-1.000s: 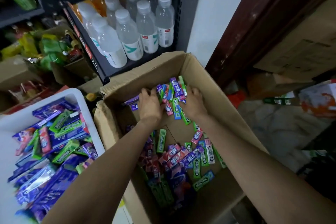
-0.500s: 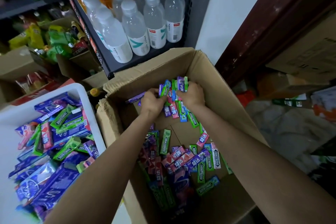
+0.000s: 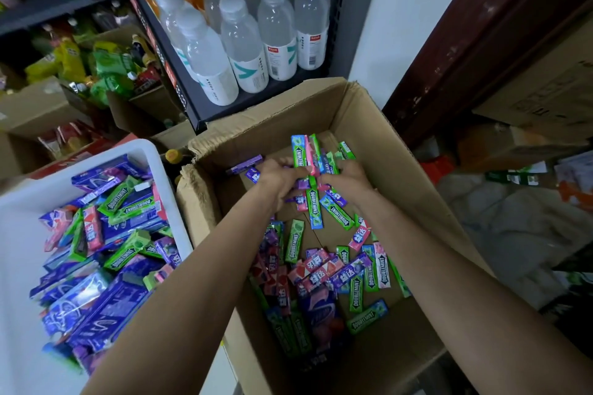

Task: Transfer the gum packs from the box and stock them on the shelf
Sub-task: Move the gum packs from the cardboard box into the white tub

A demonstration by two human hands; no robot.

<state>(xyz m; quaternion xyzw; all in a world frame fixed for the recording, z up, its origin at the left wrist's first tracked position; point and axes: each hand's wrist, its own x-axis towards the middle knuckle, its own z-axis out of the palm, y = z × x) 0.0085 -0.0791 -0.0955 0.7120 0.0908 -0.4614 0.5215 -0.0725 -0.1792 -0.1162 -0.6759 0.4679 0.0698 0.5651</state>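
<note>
- Both hands reached into the open cardboard box [image 3: 394, 150], toward its far end, and together gathered a bunch of gum packs [image 3: 313, 157].
- The left hand [image 3: 279, 178] had its fingers curled round the left side of the bunch; a purple pack stuck out to its left.
- The right hand [image 3: 345, 178] curled round the right side of the bunch, so the packs were pressed between the two hands, with green, pink and blue ends standing up above the knuckles.
- Several packs hung or lay just below the hands, among them a green one marked Doublemint [image 3: 313, 208].
- More loose packs [image 3: 340, 269] lay scattered over the near half of the box floor.
- To the left of the box stood a white bin [image 3: 19, 234], heaped with gum packs in purple, green and pink.
- Beyond the box, a dark shelf [image 3: 205, 112] carried rows of clear bottles [image 3: 244, 44] with white caps.
</note>
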